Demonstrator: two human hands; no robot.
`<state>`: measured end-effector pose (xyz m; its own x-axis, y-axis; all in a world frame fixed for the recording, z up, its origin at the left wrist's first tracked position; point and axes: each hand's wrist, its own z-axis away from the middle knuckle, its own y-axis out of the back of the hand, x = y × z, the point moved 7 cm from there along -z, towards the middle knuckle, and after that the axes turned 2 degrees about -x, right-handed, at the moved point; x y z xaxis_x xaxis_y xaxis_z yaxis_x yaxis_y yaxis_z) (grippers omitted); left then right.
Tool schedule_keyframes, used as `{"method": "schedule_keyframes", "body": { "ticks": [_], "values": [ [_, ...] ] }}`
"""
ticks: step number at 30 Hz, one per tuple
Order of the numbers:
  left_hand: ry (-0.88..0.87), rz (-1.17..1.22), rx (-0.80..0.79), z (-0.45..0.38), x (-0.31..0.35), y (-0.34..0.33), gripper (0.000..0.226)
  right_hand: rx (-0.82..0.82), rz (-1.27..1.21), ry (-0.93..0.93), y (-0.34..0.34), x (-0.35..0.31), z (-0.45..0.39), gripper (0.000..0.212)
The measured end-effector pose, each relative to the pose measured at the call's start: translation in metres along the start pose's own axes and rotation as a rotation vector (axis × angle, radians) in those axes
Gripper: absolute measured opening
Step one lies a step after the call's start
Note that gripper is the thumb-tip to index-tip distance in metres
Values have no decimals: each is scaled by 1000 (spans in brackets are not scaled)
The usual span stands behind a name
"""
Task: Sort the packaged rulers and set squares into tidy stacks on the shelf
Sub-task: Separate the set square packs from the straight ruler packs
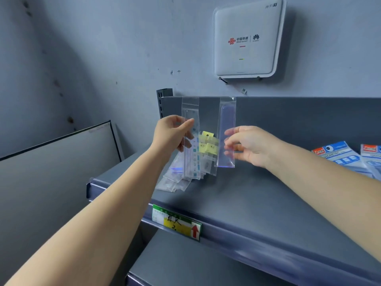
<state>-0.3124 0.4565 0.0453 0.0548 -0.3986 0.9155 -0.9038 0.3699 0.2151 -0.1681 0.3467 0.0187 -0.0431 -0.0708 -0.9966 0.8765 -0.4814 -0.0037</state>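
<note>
You hold two clear plastic sleeves upright above the grey metal shelf [257,199]: a transparent printed ruler [192,141] at left, a plain violet-tinted ruler [227,129] at right, a loose pile of yellow-tagged ruler packets [208,149] lying behind, blue-and-white set-square packs [342,155] far right.

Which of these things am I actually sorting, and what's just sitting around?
Job:
clear ruler pack in left hand
purple ruler pack in right hand
loose pile
blue geometry sets
shelf

Not job:
router
price label
</note>
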Motion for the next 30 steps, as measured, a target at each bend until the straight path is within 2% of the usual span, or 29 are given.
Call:
{"method": "schedule_keyframes", "body": {
  "ticks": [7,13,16,19,21,23,25,27,30],
  "values": [
    [-62,-4,-155,-44,-18,3,21,139,30,28,-15,-9,-12,25],
    [-38,26,-294,-74,-46,-4,21,264,22,95,-38,-24,-20,29],
    [-15,-66,-354,-76,-58,-15,29,289,77,145,-42,-35,-19,34],
    [-44,-315,-361,-82,-70,-16,50,335,67,215,-46,-46,-23,39],
    [-69,-355,-340,-85,-69,-13,48,346,71,209,-48,-44,-29,45],
    [-94,-369,-340,-87,-67,-13,42,366,236,113,-51,-30,-37,59],
    [-121,-423,-358,-86,-67,-16,37,399,651,-17,-48,-13,-40,68],
    [-154,-491,-377,-82,-66,-19,34,456,981,17,-43,-12,-37,58],
    [-250,-661,-383,-75,-58,-24,32,495,1172,140,-37,-18,-26,34]
  ]
}}
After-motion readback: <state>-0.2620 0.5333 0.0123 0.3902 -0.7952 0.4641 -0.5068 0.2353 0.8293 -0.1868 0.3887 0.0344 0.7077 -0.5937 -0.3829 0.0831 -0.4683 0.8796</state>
